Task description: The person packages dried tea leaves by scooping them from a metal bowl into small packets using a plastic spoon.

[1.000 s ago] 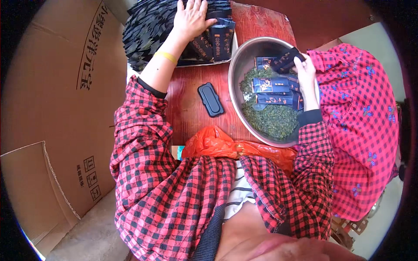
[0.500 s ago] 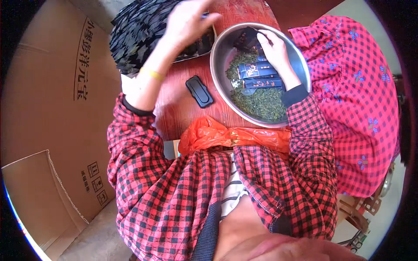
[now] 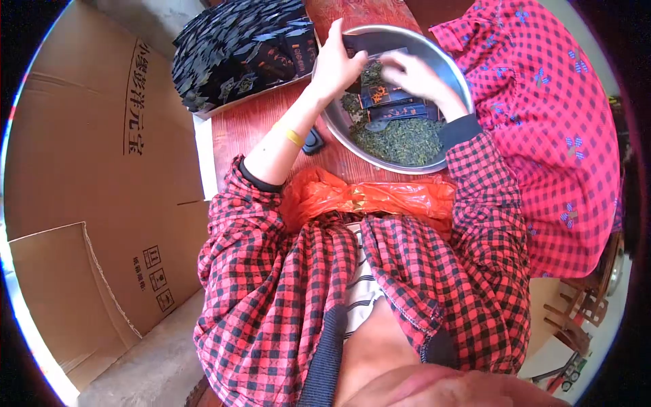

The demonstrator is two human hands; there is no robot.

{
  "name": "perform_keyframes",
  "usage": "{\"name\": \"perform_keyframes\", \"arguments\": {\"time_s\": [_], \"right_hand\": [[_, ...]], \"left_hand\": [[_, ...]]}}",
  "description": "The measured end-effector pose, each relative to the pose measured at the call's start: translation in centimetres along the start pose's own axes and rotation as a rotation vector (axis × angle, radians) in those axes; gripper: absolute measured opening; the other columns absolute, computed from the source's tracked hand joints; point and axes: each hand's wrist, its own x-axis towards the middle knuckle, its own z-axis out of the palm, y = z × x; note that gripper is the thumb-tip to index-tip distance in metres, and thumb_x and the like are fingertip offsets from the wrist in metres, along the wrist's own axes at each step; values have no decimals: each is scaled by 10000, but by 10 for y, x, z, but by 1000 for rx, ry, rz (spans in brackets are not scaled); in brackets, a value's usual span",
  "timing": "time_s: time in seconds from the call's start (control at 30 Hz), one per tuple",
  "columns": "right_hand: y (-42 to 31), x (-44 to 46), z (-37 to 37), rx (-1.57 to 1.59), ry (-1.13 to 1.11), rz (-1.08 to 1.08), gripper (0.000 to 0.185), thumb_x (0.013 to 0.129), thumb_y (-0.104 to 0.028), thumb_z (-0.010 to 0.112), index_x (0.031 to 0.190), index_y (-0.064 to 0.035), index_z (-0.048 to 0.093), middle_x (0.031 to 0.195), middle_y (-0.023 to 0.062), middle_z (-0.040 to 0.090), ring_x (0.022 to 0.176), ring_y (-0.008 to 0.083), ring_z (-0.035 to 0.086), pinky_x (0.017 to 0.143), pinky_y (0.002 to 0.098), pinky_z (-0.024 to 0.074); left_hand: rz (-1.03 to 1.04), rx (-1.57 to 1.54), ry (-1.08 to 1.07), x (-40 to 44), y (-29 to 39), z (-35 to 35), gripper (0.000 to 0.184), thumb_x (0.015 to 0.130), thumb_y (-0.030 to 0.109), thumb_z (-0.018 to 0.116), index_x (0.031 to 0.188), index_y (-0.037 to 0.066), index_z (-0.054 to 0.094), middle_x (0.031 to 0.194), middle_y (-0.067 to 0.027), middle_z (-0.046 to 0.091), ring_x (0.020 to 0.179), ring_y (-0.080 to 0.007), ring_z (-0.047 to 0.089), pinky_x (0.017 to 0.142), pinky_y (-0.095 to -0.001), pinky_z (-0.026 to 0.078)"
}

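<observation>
My left hand (image 3: 338, 66) is at the left rim of the metal bowl (image 3: 342, 139), thumb and fingers apart, with nothing visible in it. Over the bowl's right half is my right hand (image 3: 417, 80); motion smears its fingers, and whether they hold anything is unclear. Dark printed packets (image 3: 400, 112) lie below it, on loose green leaves (image 3: 403, 142). A clear scoop-like piece (image 3: 377, 126) rests beside them. Left of the bowl, many black packets (image 3: 234, 51) stand crowded in a pale tray.
A black case (image 3: 312, 142) lies on the red wooden table (image 3: 237, 139), partly behind my left forearm. An orange plastic bag (image 3: 366, 198) hangs at the near edge. A large cardboard box (image 3: 81, 176) stands left; red checked cloth (image 3: 542, 136) is right.
My left hand has moved from the black packets to the bowl's rim. The dark packets seen in my right hand earlier are no longer clearly in it. The whole view has shifted.
</observation>
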Motion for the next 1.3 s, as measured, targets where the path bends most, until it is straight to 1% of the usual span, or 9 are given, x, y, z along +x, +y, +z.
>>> {"name": "perform_keyframes", "arguments": {"time_s": [0.03,0.27,0.5,0.6,0.83,0.93,1.03,1.17,1.3], "right_hand": [[0,-6,3,-277,-162,-9,500,833,-219,672,1277,-24,551,1206,161,629,1146,288,592,997,404,437],[13,-17,23,-681,-168,20,564,767,-278,723,1265,-87,542,1180,136,596,1126,313,561,966,466,442],[35,-3,2,153,173,199,704,749,-220,793,1366,-101,474,1314,154,554,1227,287,518,1040,417,407],[38,1,15,107,178,183,715,751,-214,795,1372,-90,463,1301,167,560,1225,287,521,1038,415,411],[52,19,5,-162,700,66,749,730,-329,808,1332,-47,464,1252,175,563,1219,302,517,1045,432,397],[36,13,9,-412,849,69,629,774,-241,780,1312,-74,501,1255,154,589,1181,299,561,1027,400,422],[13,10,3,-362,636,-233,474,782,-209,740,1218,-104,585,1188,111,620,1144,293,566,997,399,434],[-9,-2,35,141,19,-59,538,797,-362,714,1237,-85,574,1158,160,632,1119,283,590,951,411,458],[-1,0,45,243,22,25,400,865,-290,661,1186,-56,616,971,144,680,957,269,649,865,374,481]], "left_hand": [[8,7,-4,0,-4,2,799,749,216,699,1417,-3,318,1197,-298,583,1118,-409,589,976,-433,463],[-21,81,-44,-7,-11,8,811,732,251,762,1411,13,387,1211,-206,604,1173,-314,571,1005,-359,442],[2,-27,-129,-3,-27,12,828,744,269,794,1410,1,380,1177,-159,614,1085,-284,610,964,-363,469],[-45,-100,-181,-4,-18,8,851,755,293,800,1411,-38,371,1192,-150,609,1081,-260,606,954,-347,470],[-91,-55,-178,-7,-23,9,857,747,342,811,1378,-70,404,1177,-156,611,1062,-245,605,930,-330,475],[-86,-103,-130,-5,-30,12,838,744,349,811,1359,-67,424,1161,-149,618,1057,-247,607,926,-335,475],[-87,-185,-60,-1,-41,17,794,745,350,808,1325,-61,455,1155,-144,619,1056,-244,607,925,-338,474],[-117,-410,28,-2,-28,14,648,780,259,802,1262,-39,488,1122,-128,619,1021,-209,603,897,-326,493],[-211,-625,22,-5,-17,8,655,797,197,798,1294,-33,439,1155,-141,586,1005,-198,590,881,-312,505]]}}
